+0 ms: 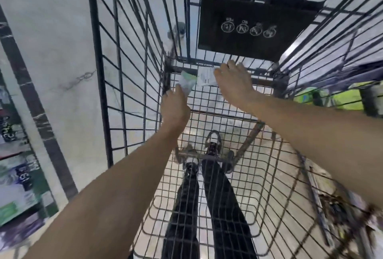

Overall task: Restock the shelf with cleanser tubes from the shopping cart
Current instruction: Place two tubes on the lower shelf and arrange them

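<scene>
Two cleanser tubes (187, 81) in wire shopping cart (128, 55), under both hands.

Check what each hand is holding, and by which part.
The left hand grips a white-green cleanser tube by its lower end. The right hand lies on a white tube; whether its fingers grip it cannot be told.

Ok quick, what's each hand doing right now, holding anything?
Left hand: closed on a white-and-green cleanser tube.
Right hand: fingers spread over a second tube; grip cannot be told.
</scene>
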The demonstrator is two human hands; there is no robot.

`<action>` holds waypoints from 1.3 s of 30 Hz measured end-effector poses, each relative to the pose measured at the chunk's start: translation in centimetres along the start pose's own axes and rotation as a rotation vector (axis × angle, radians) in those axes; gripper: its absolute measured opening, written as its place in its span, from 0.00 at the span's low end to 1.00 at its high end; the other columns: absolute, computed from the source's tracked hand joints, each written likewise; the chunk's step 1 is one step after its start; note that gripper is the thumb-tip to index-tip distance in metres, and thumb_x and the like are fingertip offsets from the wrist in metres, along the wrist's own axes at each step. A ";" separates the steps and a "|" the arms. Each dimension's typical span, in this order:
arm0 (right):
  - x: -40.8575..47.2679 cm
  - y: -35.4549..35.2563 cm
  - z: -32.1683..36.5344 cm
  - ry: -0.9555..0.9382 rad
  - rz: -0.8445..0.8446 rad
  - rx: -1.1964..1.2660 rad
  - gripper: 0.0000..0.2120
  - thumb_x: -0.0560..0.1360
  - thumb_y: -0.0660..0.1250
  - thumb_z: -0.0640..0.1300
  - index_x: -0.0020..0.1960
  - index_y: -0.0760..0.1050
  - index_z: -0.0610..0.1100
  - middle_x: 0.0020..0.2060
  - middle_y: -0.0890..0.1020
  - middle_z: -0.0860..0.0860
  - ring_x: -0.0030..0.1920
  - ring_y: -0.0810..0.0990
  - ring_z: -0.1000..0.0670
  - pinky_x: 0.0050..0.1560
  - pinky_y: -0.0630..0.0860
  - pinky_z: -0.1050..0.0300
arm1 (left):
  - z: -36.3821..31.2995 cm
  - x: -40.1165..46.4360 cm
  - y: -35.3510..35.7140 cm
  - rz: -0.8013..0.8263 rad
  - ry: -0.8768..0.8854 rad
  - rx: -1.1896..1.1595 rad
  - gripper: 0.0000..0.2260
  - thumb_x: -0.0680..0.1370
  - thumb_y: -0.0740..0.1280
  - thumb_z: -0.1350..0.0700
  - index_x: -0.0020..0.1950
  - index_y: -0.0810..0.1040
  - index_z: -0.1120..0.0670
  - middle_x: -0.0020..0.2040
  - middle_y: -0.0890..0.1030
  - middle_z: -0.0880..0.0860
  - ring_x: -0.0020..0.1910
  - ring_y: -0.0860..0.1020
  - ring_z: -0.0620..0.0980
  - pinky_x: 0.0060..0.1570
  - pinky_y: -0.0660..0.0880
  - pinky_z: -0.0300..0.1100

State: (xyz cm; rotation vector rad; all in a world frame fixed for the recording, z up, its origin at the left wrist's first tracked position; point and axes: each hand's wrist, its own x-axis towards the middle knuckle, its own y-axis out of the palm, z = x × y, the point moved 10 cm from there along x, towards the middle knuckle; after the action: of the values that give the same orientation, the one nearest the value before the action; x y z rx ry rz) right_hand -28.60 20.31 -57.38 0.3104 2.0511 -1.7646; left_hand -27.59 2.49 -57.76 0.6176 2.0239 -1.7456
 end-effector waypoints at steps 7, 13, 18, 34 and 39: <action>-2.1 0.2 -1.3 -0.040 0.004 0.076 0.19 0.71 0.68 0.32 0.61 0.74 0.39 0.55 0.79 0.41 0.57 0.76 0.38 0.52 0.74 0.44 | 1.7 -1.5 1.9 0.157 -0.239 -0.314 0.15 0.77 0.69 0.57 0.59 0.79 0.64 0.57 0.78 0.61 0.52 0.81 0.60 0.51 0.83 0.53; -9.9 2.2 -4.7 0.484 0.159 0.934 0.16 0.75 0.74 0.48 0.61 0.81 0.44 0.45 0.82 0.46 0.43 0.81 0.45 0.39 0.72 0.56 | -0.1 -6.4 -0.7 0.287 -0.277 -0.683 0.18 0.76 0.74 0.65 0.64 0.75 0.64 0.59 0.80 0.59 0.57 0.81 0.59 0.50 0.81 0.48; -18.9 -1.3 -2.3 0.889 0.046 2.031 0.15 0.78 0.72 0.39 0.64 0.77 0.41 0.55 0.83 0.43 0.48 0.84 0.44 0.45 0.83 0.49 | -2.5 -12.4 -7.1 0.272 -0.148 -0.914 0.24 0.75 0.75 0.65 0.69 0.71 0.62 0.63 0.80 0.60 0.51 0.81 0.55 0.37 0.76 0.39; -52.9 -28.3 -1.7 0.664 -0.959 2.380 0.33 0.65 0.83 0.43 0.66 0.77 0.34 0.62 0.81 0.34 0.59 0.81 0.36 0.61 0.76 0.36 | -14.5 -43.7 -28.7 0.379 0.666 -0.953 0.18 0.76 0.76 0.59 0.63 0.77 0.45 0.54 0.85 0.42 0.51 0.83 0.41 0.44 0.80 0.39; -66.9 -29.7 -2.2 0.761 -1.224 2.214 0.14 0.76 0.70 0.32 0.62 0.78 0.38 0.49 0.88 0.46 0.45 0.88 0.46 0.40 0.84 0.53 | -19.0 -54.1 -29.3 0.475 0.850 -0.897 0.18 0.76 0.76 0.59 0.63 0.79 0.47 0.54 0.86 0.46 0.50 0.85 0.44 0.42 0.80 0.36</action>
State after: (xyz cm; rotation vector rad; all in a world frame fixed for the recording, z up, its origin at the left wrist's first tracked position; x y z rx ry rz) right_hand 17.84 24.02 -0.85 0.2116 -1.1280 -4.0999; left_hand 0.19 13.73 -0.76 1.4701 2.5406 -0.1777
